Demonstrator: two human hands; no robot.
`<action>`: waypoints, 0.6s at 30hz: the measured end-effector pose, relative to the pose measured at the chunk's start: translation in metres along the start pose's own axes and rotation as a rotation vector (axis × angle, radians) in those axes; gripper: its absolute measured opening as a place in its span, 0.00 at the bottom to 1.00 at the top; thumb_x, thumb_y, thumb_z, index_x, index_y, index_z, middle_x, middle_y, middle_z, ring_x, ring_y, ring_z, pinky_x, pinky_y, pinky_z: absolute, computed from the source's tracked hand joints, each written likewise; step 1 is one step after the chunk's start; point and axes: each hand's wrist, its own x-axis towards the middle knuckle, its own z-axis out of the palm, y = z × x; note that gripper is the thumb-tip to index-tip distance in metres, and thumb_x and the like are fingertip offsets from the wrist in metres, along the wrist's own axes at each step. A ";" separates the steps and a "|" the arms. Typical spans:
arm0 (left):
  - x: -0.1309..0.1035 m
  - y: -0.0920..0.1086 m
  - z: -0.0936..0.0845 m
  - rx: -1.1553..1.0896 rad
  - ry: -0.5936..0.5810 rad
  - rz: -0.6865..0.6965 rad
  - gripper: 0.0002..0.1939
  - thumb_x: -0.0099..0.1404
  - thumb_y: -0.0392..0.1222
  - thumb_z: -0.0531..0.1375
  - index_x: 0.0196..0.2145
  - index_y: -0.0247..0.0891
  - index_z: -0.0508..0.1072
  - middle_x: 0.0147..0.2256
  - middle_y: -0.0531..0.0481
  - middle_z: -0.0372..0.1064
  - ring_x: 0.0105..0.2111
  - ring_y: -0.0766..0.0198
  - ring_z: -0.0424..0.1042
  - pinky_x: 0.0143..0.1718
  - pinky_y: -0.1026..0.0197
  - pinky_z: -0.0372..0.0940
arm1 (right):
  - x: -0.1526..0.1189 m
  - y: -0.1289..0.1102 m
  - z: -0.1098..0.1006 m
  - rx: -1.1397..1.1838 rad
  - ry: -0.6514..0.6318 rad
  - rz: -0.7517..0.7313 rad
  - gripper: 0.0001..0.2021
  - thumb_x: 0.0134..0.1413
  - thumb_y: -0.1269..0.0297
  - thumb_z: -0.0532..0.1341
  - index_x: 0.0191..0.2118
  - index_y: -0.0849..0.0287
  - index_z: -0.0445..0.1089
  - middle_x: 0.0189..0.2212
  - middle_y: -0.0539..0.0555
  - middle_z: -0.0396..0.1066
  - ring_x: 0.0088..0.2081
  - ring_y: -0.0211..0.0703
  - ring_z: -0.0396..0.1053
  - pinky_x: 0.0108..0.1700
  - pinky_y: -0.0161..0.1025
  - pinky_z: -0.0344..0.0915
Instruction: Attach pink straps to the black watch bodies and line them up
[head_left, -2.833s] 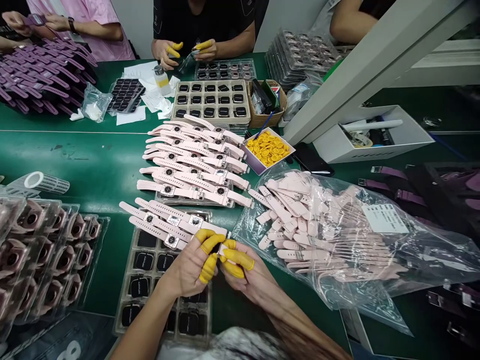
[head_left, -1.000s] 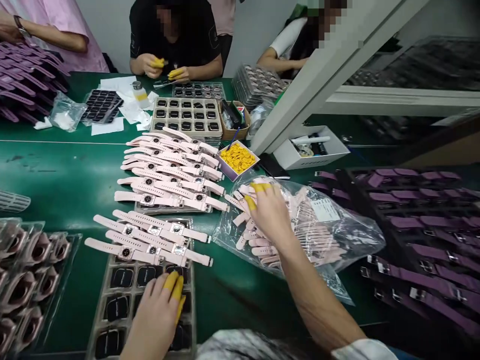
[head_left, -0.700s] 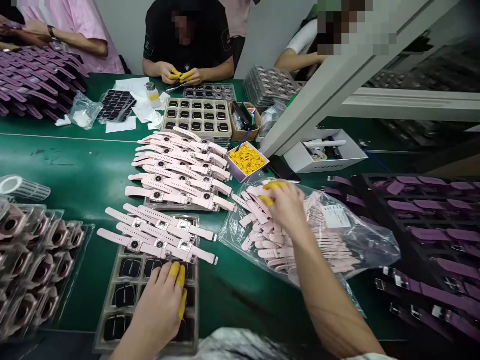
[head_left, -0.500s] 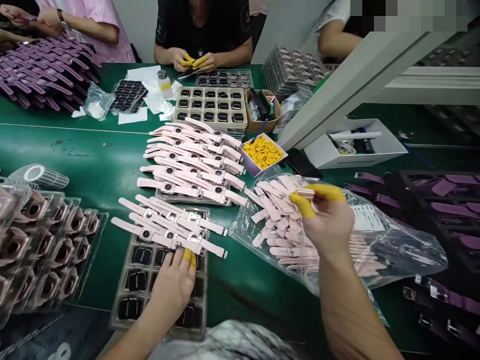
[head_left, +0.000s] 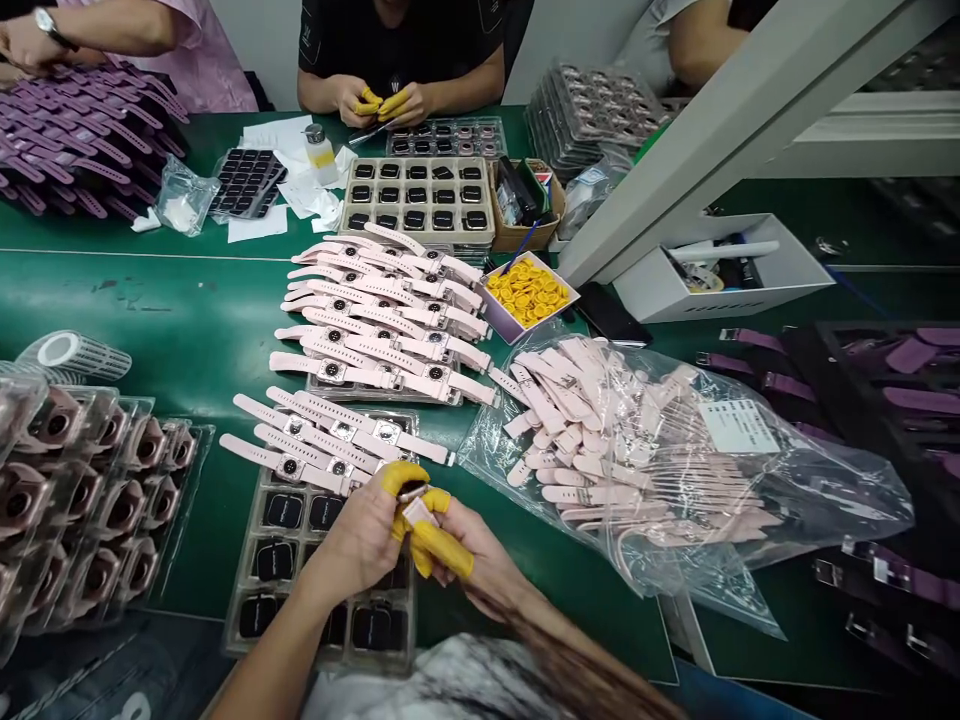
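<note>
My left hand (head_left: 367,532) is closed on a watch case (head_left: 412,490), of which only a dark face and a light edge show. Against it, my right hand (head_left: 469,545) pinches a pale pink watch strap (head_left: 420,513); most of the strap is hidden by the fingers. Yellow finger cots cover fingertips on both hands. Both hands are over the right side of a clear tray (head_left: 244,600) with black watch faces in its pockets. Across its far end lie several watches with pink straps (head_left: 330,435). To the right, a plastic bag (head_left: 817,500) holds loose pink straps (head_left: 570,400).
A stack of pink-strapped watches (head_left: 382,310) lies beyond the tray, beside a box of yellow finger cots (head_left: 529,292). Clear trays of watch parts (head_left: 97,500) stand at left. A slanted grey post (head_left: 675,150) rises at right. Across the table a person (head_left: 401,60) works.
My right hand has come left from the bag with a pink strap to meet my left hand. My left hand has lifted a watch case from around the tray.
</note>
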 end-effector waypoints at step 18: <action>-0.007 -0.019 0.014 -0.134 0.001 0.080 0.29 0.72 0.30 0.51 0.68 0.43 0.58 0.62 0.40 0.66 0.62 0.54 0.67 0.64 0.50 0.65 | 0.004 -0.007 -0.009 0.234 -0.046 -0.029 0.11 0.61 0.53 0.66 0.37 0.56 0.72 0.15 0.43 0.62 0.14 0.31 0.50 0.19 0.30 0.50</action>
